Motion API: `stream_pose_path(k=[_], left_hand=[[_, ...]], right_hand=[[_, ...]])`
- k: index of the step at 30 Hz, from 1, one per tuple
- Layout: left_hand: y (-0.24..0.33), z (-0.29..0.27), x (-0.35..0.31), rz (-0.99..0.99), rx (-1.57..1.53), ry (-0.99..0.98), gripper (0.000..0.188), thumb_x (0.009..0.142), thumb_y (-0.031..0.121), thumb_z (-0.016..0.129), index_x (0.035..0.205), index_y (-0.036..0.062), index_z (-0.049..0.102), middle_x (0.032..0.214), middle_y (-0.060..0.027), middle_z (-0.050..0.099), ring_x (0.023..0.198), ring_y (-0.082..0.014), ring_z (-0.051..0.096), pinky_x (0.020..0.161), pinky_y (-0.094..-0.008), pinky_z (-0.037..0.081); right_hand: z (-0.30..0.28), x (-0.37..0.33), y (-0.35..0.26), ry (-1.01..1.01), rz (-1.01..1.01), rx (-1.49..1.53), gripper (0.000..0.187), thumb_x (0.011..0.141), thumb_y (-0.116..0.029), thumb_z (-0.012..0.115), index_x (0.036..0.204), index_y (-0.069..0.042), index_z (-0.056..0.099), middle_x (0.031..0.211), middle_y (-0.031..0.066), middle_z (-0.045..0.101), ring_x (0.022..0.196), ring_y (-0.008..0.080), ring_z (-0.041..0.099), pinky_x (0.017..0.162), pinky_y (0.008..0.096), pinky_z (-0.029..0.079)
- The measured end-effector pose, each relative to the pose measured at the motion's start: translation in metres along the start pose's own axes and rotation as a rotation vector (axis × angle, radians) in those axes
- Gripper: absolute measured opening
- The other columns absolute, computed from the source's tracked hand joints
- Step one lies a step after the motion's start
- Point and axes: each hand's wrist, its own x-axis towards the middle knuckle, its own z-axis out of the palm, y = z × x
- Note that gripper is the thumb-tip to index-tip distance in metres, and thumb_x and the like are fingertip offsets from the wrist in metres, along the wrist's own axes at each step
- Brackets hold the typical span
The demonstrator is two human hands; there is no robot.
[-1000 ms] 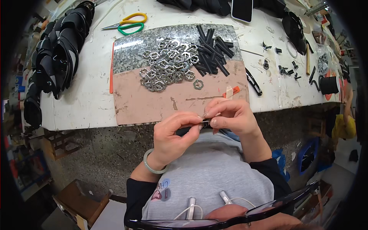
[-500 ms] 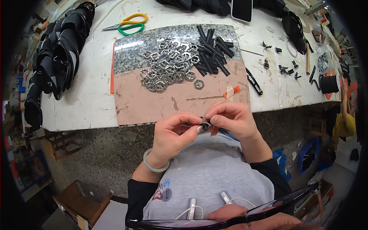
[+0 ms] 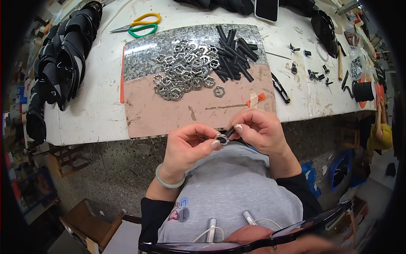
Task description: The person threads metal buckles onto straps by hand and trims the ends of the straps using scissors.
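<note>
Just in front of the table's near edge, my left hand (image 3: 190, 146) pinches a silver flower-shaped metal ring (image 3: 221, 139) between thumb and fingertips. Meeting it from the right, my right hand (image 3: 260, 131) grips a short black strip (image 3: 230, 132), whose end lies at the ring; whether it passes through is too small to tell. Beyond my hands, a heap of similar metal rings (image 3: 186, 70) covers the middle of the work board, with one loose ring (image 3: 219, 91) apart from it. Beside the heap lies a pile of black strips (image 3: 234, 55).
A pinkish-brown mat (image 3: 160, 118) covers the board's near part. Scissors (image 3: 141, 24) with yellow and green handles lie behind left. To the right are a black cutter (image 3: 280, 87), small black pieces (image 3: 315, 76) and a black cord spool (image 3: 363, 92). Stacked black fabric pieces (image 3: 69, 59) line the left side.
The ring has turned in my left fingers and shows its face more. The black strip is now visible between the ring and my right fingers. The view has shifted slightly.
</note>
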Motion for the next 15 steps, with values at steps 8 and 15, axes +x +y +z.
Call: stream_pose_path(k=[8,15], left_hand=[[-0.0001,0.0001,0.0008,0.109,0.124,-0.043,0.017,0.078,-0.008,0.061,0.095,-0.007,0.063,0.088,-0.0096,0.064,0.08,-0.0117,0.062,0.069,-0.0215,0.051],[-0.0003,0.0043,0.0032,0.188,0.21,-0.04,0.017,0.079,-0.008,0.061,0.096,-0.0068,0.063,0.09,-0.0101,0.063,0.08,-0.0117,0.062,0.07,-0.0211,0.051]], right_hand=[[0.0019,0.002,0.0023,-0.065,0.101,0.352,0.028,0.085,0.001,0.057,0.112,0.004,0.05,0.095,0.0095,0.062,0.086,0.013,0.061,0.062,0.0227,0.054],[0.0058,0.0021,0.0017,-0.034,0.102,0.386,0.03,0.084,0.004,0.056,0.114,0.003,0.049,0.094,0.007,0.057,0.082,0.0105,0.058,0.061,0.0211,0.052]])
